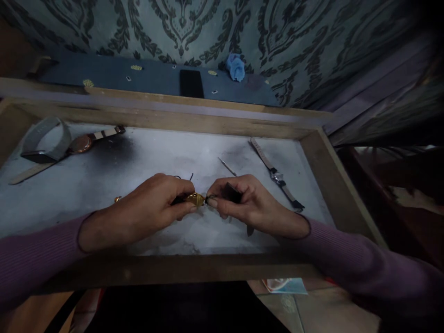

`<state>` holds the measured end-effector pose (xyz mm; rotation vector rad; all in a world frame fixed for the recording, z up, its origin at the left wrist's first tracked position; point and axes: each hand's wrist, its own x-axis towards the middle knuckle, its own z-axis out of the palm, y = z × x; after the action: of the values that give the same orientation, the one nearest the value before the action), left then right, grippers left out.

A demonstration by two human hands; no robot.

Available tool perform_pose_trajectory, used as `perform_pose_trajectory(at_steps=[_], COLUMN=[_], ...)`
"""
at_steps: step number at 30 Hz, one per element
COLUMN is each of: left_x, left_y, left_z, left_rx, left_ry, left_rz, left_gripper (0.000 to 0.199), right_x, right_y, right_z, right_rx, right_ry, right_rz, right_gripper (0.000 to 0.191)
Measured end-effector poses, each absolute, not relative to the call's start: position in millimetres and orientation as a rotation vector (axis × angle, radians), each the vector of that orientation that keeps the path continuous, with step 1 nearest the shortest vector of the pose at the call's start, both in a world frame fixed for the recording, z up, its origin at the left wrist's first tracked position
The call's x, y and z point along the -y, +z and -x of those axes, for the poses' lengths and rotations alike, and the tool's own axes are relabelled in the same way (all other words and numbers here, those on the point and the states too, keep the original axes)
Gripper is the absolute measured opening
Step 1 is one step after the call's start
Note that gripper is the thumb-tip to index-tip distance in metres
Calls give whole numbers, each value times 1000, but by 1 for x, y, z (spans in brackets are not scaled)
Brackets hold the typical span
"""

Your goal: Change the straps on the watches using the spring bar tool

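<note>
Over the middle of the white tray floor, my left hand (152, 203) pinches a gold-coloured watch (196, 199) between thumb and fingers. My right hand (243, 199) is closed on a dark strap (233, 192), its fingertips at the watch's right end. Whether strap and watch are joined there is hard to see. Just beyond my right hand lies a thin pointed metal tool (227, 166), partly hidden by the fingers. A small gold piece (118, 199) sits beside my left wrist. A short thin dark piece (191, 176) shows behind my left fingers.
A wooden rim (208, 121) surrounds the tray. At the left lie a mesh-band watch (46, 141) and a rose-gold watch (81, 144); a small strapped watch (277, 176) lies at the right. Behind, a blue ledge (156, 78) bears a black phone (191, 83) and a crumpled blue cloth (236, 67).
</note>
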<state>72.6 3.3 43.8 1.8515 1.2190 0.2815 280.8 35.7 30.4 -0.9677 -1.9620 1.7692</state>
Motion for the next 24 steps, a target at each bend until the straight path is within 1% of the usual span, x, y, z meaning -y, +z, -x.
perform_pose_trajectory(at_steps=[15, 19, 24], left_x=[-2, -2, -1], left_y=[46, 46, 45], left_z=[-73, -72, -73], left_rx=[-1233, -1231, -1220], left_ry=[247, 258, 263], left_rz=[-1881, -1884, -1877], left_gripper=[23, 26, 27], right_x=[-37, -36, -35], right_y=[29, 29, 28], right_z=[-280, -280, -279], right_rx=[1977, 1968, 1959], right_ry=[1758, 1764, 1777], right_rz=[950, 938, 979], right_gripper=[19, 22, 21])
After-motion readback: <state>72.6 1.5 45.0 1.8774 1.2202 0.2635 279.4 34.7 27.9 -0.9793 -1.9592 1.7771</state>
